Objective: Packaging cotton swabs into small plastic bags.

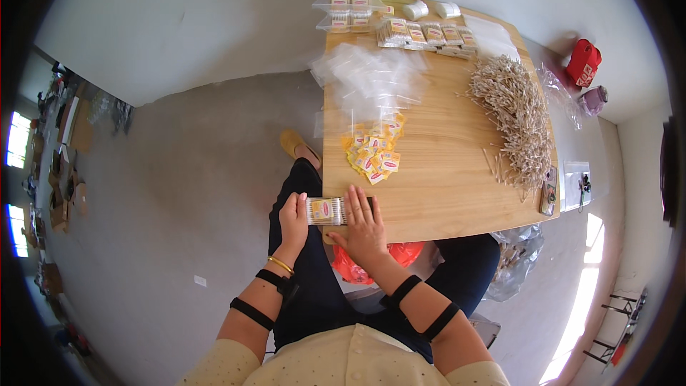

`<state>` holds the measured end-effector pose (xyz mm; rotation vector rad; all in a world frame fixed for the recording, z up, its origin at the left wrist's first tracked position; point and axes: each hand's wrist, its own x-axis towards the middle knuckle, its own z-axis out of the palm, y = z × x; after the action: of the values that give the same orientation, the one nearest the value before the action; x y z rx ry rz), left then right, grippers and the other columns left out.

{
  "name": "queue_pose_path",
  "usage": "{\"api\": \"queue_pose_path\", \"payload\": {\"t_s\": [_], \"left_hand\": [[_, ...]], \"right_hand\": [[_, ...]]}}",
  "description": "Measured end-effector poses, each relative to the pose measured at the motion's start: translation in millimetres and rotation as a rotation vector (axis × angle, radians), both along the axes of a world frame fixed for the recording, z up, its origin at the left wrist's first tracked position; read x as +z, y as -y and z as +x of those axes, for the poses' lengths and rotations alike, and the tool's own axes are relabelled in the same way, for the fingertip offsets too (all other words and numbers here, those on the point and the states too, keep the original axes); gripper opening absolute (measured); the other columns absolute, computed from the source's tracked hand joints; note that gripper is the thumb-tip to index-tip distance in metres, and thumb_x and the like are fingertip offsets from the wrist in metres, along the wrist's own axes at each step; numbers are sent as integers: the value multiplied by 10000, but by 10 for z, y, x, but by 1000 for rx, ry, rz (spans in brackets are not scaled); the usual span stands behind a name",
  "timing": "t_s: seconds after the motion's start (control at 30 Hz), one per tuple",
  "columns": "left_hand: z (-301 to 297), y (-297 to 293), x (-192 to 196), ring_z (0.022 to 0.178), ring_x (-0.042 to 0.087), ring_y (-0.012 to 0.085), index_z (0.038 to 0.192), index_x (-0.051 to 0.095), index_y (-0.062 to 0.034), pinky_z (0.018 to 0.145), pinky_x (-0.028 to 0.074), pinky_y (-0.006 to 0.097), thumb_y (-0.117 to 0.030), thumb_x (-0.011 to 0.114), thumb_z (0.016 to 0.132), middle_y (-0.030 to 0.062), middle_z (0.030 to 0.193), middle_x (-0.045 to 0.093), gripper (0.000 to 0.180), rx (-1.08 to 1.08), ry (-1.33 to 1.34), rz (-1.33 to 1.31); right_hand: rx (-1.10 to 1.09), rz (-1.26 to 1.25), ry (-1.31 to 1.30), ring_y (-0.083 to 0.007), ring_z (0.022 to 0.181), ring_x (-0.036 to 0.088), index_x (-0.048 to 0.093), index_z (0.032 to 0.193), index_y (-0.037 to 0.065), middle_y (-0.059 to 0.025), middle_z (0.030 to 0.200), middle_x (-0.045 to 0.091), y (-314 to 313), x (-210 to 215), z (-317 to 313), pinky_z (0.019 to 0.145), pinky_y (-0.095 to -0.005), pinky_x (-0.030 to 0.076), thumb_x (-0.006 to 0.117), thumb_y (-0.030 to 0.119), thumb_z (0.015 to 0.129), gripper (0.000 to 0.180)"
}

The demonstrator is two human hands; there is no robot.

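One clear plastic packet of white cotton swabs [324, 211] lies between two hands at the lower centre of the frame, by the near left corner of a pale wood-grain worktop [436, 179].

The fingers of the left hand [291, 221] are clamped on the packet's left end; those of the right hand [364, 232] stretch out flat over its right end. Beyond them sit one loose pile of small yellow-and-white labels [375, 150], a spread of filmy transparent bags [364, 75], one bristly heap of thin loose swabs [511, 118] at centre right, and two white rounded bundles [449, 10] at upper centre.
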<state>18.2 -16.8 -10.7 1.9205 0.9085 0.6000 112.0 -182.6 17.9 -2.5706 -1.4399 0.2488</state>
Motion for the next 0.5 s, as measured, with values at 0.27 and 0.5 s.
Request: {"api": "queue_pose_path", "payload": {"t_s": [0.27,0.5], "left_hand": [[-84,-87,-69,555,495,216,841,497,-11,548,428,373,-333,493,1112,148,666,521,420,-57,7,15],[-257,32,256,934,651,96,1121,642,-155,855,487,322,-451,642,1026,-28,1054,706,311,128,179,-1139]], "right_hand": [[31,52,-41,-334,1601,131,230,1603,-67,-214,1705,186,-93,49,-47,1287,-517,106,608,598,926,1022],[-160,245,-467,-401,1347,457,427,1520,-40,-234,1440,458,-13,324,109,1157,-482,367,647,87,872,696]]}}
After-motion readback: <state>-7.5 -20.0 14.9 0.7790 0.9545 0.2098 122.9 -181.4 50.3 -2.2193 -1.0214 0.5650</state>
